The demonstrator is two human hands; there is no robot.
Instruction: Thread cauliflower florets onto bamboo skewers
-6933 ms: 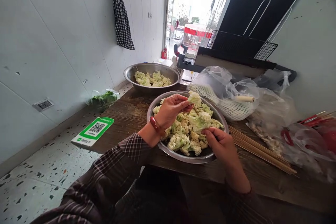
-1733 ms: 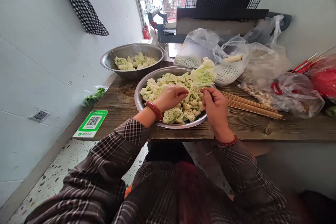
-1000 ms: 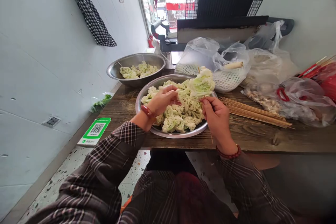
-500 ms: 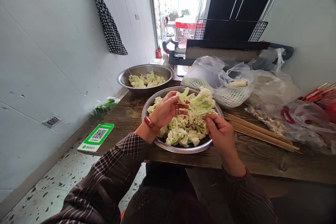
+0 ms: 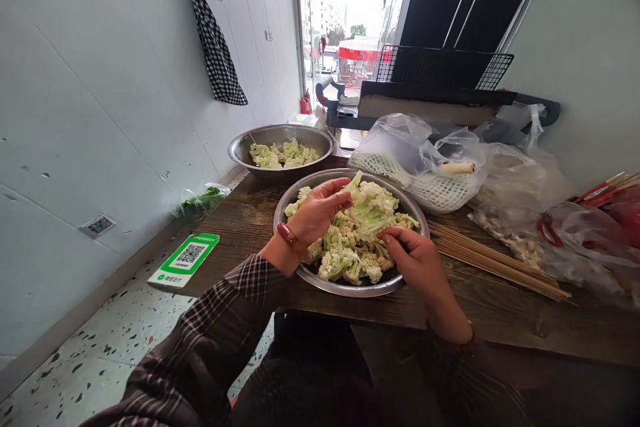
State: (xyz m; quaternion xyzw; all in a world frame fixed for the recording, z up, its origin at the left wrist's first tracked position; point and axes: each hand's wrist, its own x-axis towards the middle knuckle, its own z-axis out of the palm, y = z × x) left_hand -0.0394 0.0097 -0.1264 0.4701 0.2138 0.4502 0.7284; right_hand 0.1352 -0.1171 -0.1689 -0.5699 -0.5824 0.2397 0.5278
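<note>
My left hand, with a red-brown bangle at its wrist, is closed on a pale cauliflower floret, stem pointing up. Just right of it a larger piece of cauliflower is raised above the heap. Under its lower end my right hand pinches with thumb and forefinger, apparently on a thin skewer that carries it; the stick itself is mostly hidden. Both hands are over a steel basin full of cut cauliflower.
A second steel basin with cauliflower stands behind, to the left. Bamboo skewers lie right of the near basin. Plastic bags crowd the right back. A green QR-code card lies at the table's left edge.
My right hand has moved left and slightly down, and the larger cauliflower piece has moved with it, close to the floret in my left hand. The view has tilted slightly.
</note>
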